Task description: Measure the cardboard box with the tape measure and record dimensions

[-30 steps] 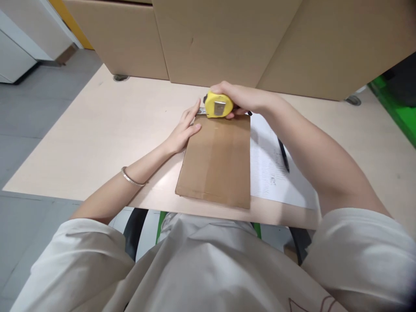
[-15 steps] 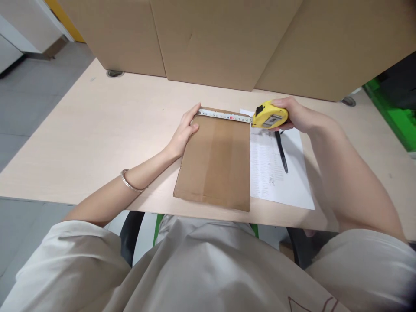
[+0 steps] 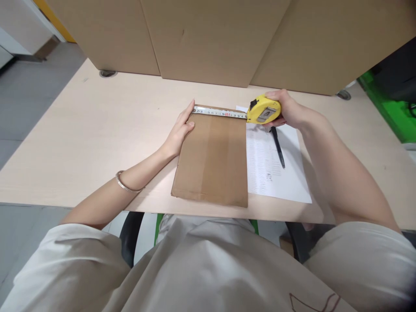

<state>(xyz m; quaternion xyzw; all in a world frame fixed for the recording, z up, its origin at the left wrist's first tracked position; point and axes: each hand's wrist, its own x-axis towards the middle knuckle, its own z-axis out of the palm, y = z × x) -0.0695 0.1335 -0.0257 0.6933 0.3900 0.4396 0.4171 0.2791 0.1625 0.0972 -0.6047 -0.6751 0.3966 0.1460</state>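
Yellow tape measure (image 3: 263, 110) stretched across cardboard (image 3: 211, 160).

1. Left of the cardboard sheet (image 3: 211, 160), the tabletop (image 3: 97, 130) lies bare and open.
2. Tall cardboard boxes (image 3: 208, 39) wall off the far edge.
3. On the right, paper (image 3: 276, 177) and pen (image 3: 277, 147) lie flat, with bare tabletop beyond them.

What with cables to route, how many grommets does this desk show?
2: the left grommet at the far edge, the right grommet likewise, both by the upright cardboard panels, which may hide more.
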